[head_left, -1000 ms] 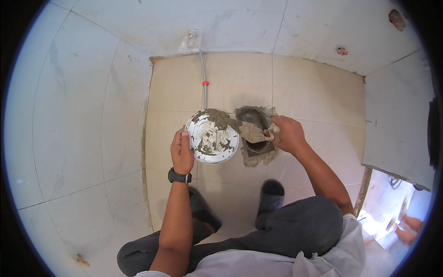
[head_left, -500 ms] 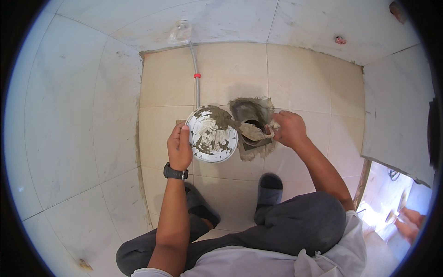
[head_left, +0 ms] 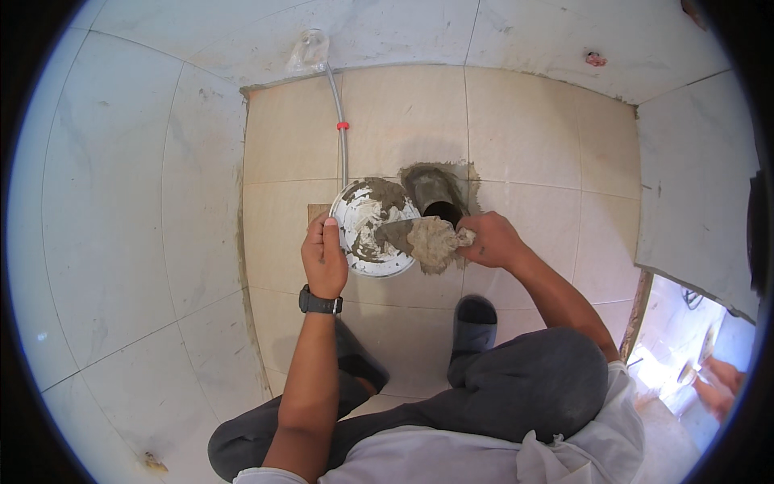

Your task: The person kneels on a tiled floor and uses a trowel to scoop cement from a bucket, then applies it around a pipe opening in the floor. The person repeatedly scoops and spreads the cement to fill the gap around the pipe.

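My left hand [head_left: 326, 256] grips the left rim of a round white bucket lid [head_left: 379, 263] smeared with grey mortar [head_left: 385, 194]. Its thumb lies on top and the other fingers go underneath, mostly hidden. In my closed right hand [head_left: 490, 239] is the handle of a mortar-caked trowel [head_left: 433, 242]. The blade points left, and its tip lies over the lid's right part, against the mortar. Just beyond the trowel, a drain hole [head_left: 443, 211] with a dark opening sits in a roughly cut, mortar-edged recess [head_left: 433, 182] in the floor.
Beige floor tiles [head_left: 403, 113] surround the recess, with pale tiled walls [head_left: 113, 177] on the sides. A grey hose [head_left: 335, 97] with a red ring runs from the far wall toward the lid. My slippered feet [head_left: 474, 323] are close by. Another person's hand [head_left: 714, 391] shows at lower right.
The trowel has swung toward me and its blade has turned flatter, its tip moving from the lid's upper right edge to its lower right part. My right hand came nearer.
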`<state>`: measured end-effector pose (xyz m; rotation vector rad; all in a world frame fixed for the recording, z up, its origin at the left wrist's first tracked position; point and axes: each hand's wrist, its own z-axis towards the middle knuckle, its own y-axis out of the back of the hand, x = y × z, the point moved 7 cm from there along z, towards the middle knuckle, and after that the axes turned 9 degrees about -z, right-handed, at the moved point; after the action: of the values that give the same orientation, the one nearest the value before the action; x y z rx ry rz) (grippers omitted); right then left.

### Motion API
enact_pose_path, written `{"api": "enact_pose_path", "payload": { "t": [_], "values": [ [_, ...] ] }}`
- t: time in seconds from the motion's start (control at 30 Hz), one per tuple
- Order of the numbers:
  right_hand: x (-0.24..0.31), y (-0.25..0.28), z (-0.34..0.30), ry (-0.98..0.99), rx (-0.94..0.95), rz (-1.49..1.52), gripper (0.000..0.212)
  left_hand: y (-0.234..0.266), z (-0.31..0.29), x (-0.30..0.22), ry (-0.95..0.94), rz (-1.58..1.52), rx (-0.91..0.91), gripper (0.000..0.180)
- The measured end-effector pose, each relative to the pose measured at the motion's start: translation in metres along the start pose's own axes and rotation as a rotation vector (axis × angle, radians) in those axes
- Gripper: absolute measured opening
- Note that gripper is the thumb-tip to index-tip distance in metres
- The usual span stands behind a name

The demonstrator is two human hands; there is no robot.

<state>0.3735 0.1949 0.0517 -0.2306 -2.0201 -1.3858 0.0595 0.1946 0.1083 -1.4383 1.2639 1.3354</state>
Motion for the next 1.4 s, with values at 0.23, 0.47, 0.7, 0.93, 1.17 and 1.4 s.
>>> {"api": "enact_pose_path", "payload": {
  "t": [0.23,0.47,0.7,0.93,1.17,1.4],
  "values": [
    [-0.006,0.012,-0.002,-0.095,0.027,0.324,0.034,0.011,0.001,0.025,0.071,-0.091,-0.021,0.032],
    [-0.053,0.061,-0.022,-0.152,-0.058,0.194,0.043,0.048,-0.015,0.075,0.218,-0.266,-0.24,0.032],
    [-0.091,0.055,-0.073,-0.31,0.064,-0.221,0.038,0.064,-0.016,0.101,0.271,-0.512,-0.398,0.027],
    [-0.065,0.03,-0.107,-0.395,0.07,-0.29,0.033,0.056,-0.002,0.094,0.142,-0.42,-0.345,0.025],
    [-0.039,0.025,-0.136,-0.459,0.078,-0.309,0.026,0.044,-0.006,0.08,0.07,-0.474,-0.302,0.028],
    [-0.049,0.042,-0.141,-0.353,0.115,-0.398,0.021,0.047,-0.003,0.081,0.047,-0.42,-0.341,0.029]
  ]
}}
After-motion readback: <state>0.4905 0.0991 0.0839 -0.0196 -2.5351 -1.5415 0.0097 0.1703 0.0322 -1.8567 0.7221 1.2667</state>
